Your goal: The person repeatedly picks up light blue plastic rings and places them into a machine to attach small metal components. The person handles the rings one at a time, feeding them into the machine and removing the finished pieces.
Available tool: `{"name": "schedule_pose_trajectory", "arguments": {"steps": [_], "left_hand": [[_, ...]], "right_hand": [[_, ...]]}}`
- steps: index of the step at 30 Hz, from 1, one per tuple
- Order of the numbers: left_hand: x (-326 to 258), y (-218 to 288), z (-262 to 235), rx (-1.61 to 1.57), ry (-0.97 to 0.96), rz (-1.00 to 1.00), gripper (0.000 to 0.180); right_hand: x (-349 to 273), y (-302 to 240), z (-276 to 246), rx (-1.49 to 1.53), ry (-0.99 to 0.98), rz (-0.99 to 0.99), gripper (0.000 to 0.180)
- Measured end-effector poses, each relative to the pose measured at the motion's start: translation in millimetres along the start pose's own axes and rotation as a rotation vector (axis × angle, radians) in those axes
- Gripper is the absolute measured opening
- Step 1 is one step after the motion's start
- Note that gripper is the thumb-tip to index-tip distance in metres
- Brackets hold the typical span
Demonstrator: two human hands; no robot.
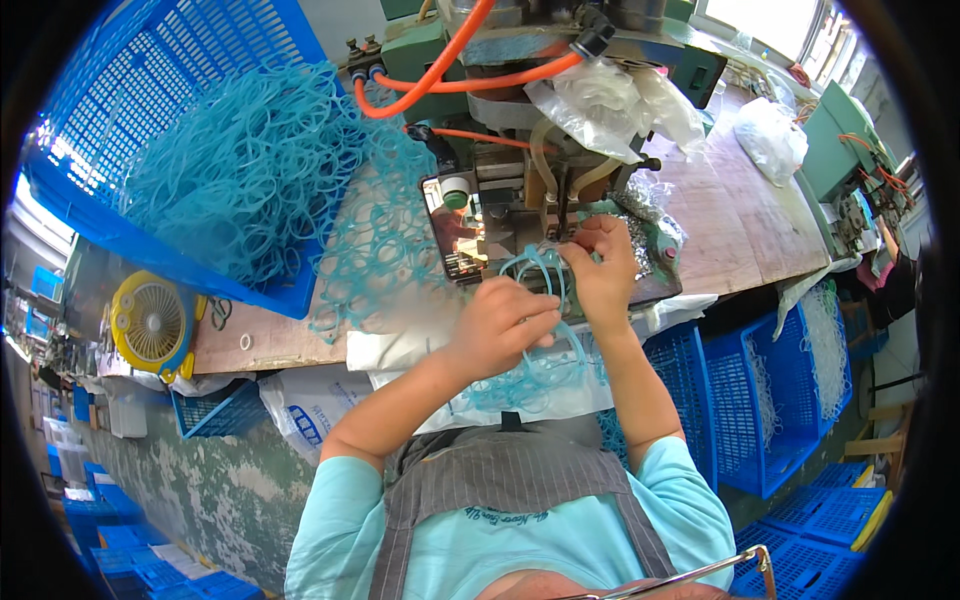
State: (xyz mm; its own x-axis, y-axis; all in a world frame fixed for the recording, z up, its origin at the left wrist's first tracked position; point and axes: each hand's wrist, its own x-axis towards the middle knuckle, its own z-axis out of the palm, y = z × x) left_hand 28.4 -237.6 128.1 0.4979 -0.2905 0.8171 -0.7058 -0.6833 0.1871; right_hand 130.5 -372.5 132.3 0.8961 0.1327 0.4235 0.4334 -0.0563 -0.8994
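My left hand (507, 322) is closed around thin translucent blue plastic loops (578, 350), which hang out past its fingers. In front of the press tooling (560, 212), my right hand (606, 270) is raised, thumb and forefinger pinched together at the upper part of the loops. Whatever small piece lies between those fingertips is too hidden to make out. Below both hands, more blue loops rest on the white sheet (455, 412) over my lap. A phone-like screen (457, 228) stands just left of the tooling.
A tilted blue basket (175, 245) heaped with blue loops (235, 170) stands left, with loops spilling across the worktable (745, 220). A yellow fan (152, 322) and scissors (221, 314) sit at its near edge. Orange hoses (470, 85) cross above the press. Blue crates (735, 415) stand lower right.
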Motion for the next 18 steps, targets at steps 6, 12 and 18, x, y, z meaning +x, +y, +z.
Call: {"name": "schedule_pose_trajectory", "arguments": {"steps": [6,12,18], "left_hand": [[3.6,5.4,-0.2,-0.033,0.048,0.068,0.033],[35.2,-15.4,-36.1,0.075,0.385,-0.397,0.013],[48.9,-17.6,-50.5,-0.466,0.493,-0.646,0.016]], "right_hand": [[-1.6,10.0,18.5,0.251,0.054,-0.015,0.041],[-0.4,11.0,12.4,0.198,-0.06,-0.02,0.047],[0.7,10.3,9.7,0.187,-0.059,-0.054,0.049]]}}
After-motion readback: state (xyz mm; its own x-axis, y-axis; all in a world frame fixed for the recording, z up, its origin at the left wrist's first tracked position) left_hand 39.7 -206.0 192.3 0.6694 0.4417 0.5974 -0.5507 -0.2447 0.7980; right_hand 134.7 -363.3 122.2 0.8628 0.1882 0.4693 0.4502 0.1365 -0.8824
